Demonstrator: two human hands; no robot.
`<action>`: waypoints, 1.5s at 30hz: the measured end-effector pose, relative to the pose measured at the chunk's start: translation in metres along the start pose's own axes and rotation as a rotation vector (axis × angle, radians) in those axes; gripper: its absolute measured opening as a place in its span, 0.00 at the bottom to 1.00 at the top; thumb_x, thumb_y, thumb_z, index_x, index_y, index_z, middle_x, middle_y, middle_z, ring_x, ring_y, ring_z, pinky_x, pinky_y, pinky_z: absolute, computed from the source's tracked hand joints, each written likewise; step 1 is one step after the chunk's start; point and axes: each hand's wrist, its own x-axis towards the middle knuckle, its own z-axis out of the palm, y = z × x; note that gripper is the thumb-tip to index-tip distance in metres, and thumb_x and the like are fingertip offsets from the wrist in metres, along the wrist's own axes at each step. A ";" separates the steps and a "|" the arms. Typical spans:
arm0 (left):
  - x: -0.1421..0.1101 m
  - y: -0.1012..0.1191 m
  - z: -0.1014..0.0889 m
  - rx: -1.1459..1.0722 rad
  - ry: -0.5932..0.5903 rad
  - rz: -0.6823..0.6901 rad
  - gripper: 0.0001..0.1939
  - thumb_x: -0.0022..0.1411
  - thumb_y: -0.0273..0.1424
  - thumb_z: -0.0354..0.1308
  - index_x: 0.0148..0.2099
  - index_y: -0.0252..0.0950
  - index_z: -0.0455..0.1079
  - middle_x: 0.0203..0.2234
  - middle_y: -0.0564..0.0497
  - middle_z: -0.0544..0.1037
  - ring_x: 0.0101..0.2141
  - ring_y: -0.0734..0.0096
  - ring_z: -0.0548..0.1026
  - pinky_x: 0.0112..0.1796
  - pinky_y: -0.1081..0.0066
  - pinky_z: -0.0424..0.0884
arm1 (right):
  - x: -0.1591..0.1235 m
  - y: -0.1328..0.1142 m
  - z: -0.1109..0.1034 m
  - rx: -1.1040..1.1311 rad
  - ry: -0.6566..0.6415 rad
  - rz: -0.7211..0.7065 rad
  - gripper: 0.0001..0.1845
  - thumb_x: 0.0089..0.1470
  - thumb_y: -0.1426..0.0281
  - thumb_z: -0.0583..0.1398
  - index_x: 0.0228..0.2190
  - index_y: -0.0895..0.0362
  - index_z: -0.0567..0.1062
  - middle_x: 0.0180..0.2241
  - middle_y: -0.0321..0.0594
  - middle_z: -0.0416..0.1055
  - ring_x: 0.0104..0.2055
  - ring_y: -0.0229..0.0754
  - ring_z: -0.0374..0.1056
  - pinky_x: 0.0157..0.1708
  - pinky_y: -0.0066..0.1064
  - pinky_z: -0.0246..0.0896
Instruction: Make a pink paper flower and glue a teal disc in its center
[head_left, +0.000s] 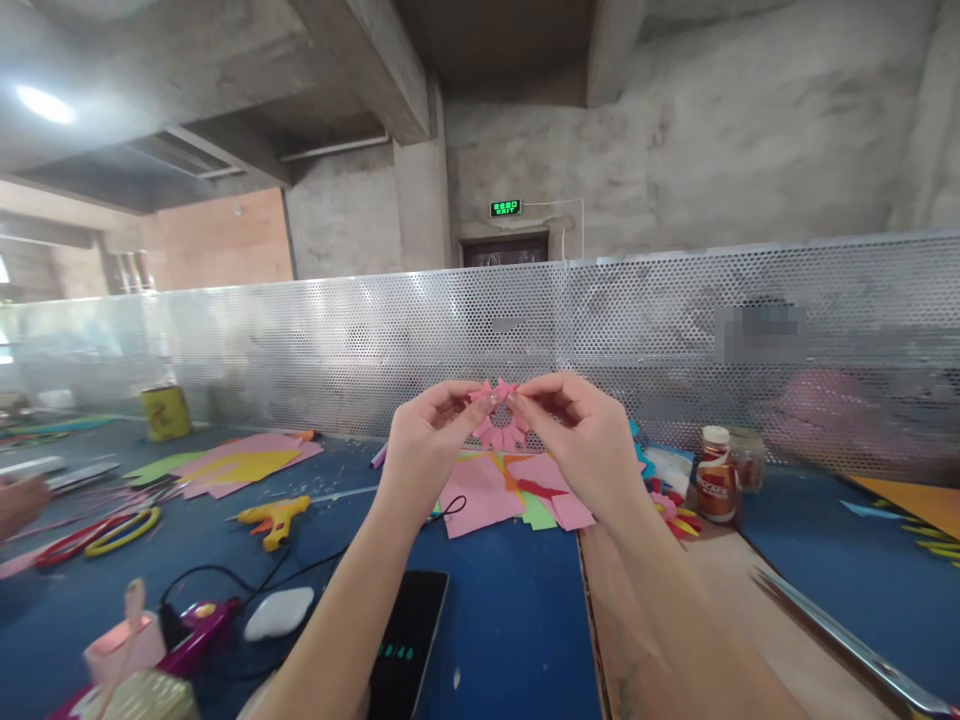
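Observation:
Between my two hands, raised above the blue table, is a pink folded-paper ring [501, 434] with pointed segments and a round hole in the middle. My left hand [435, 425] pinches its upper left side between thumb and fingers. On the upper right side, my right hand [577, 420] grips it the same way, and the two thumbs nearly meet at the top of the hole. Parts of the ring are hidden behind my fingertips. Below it on the table lie pink paper sheets [476, 500], with orange and green pieces among them.
A yellow glue gun [279, 518], scissors with yellow handles [127, 530] and coloured paper [247, 465] lie to the left. A phone [416, 640] lies under my left forearm. On the right are a brown bottle [716, 480], cardboard [675, 640] and a metal tool [847, 635]. Another person's hand [22, 505] is far left.

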 end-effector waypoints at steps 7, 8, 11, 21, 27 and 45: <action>0.000 0.001 -0.001 0.017 -0.030 0.000 0.04 0.52 0.30 0.60 0.33 0.37 0.73 0.27 0.54 0.76 0.29 0.76 0.73 0.33 0.75 0.69 | 0.000 0.002 0.001 0.009 0.003 0.009 0.02 0.51 0.73 0.59 0.28 0.60 0.72 0.25 0.31 0.70 0.27 0.26 0.66 0.26 0.13 0.61; 0.001 0.001 -0.001 0.019 -0.031 0.000 0.04 0.52 0.30 0.59 0.33 0.37 0.73 0.27 0.53 0.76 0.29 0.75 0.73 0.33 0.75 0.70 | 0.000 0.002 0.002 0.008 0.005 0.008 0.02 0.51 0.73 0.59 0.28 0.60 0.72 0.24 0.31 0.70 0.26 0.26 0.66 0.26 0.13 0.61; 0.001 0.001 -0.001 0.034 -0.036 -0.003 0.04 0.52 0.30 0.59 0.33 0.37 0.72 0.27 0.53 0.76 0.29 0.75 0.73 0.33 0.74 0.69 | 0.000 0.002 0.002 0.010 0.002 0.005 0.03 0.51 0.73 0.59 0.28 0.60 0.72 0.23 0.31 0.69 0.26 0.26 0.65 0.26 0.13 0.61; 0.002 0.004 -0.003 0.074 -0.014 -0.016 0.05 0.52 0.31 0.59 0.33 0.37 0.72 0.25 0.53 0.75 0.28 0.74 0.73 0.32 0.74 0.70 | 0.001 0.011 0.009 0.051 0.048 0.033 0.04 0.50 0.71 0.59 0.30 0.60 0.71 0.27 0.35 0.70 0.28 0.30 0.66 0.27 0.19 0.63; 0.002 0.003 -0.002 0.046 -0.009 0.000 0.05 0.53 0.31 0.58 0.33 0.37 0.71 0.28 0.52 0.76 0.32 0.73 0.73 0.35 0.74 0.69 | 0.004 0.008 0.009 0.142 -0.008 0.087 0.08 0.51 0.69 0.58 0.34 0.62 0.71 0.28 0.37 0.69 0.28 0.30 0.65 0.27 0.20 0.63; 0.002 0.002 -0.002 0.067 -0.044 -0.026 0.06 0.52 0.32 0.58 0.35 0.37 0.70 0.29 0.51 0.76 0.31 0.72 0.73 0.34 0.72 0.70 | 0.004 0.006 0.000 0.251 -0.140 0.219 0.07 0.52 0.69 0.58 0.31 0.60 0.75 0.27 0.38 0.70 0.30 0.33 0.64 0.30 0.23 0.62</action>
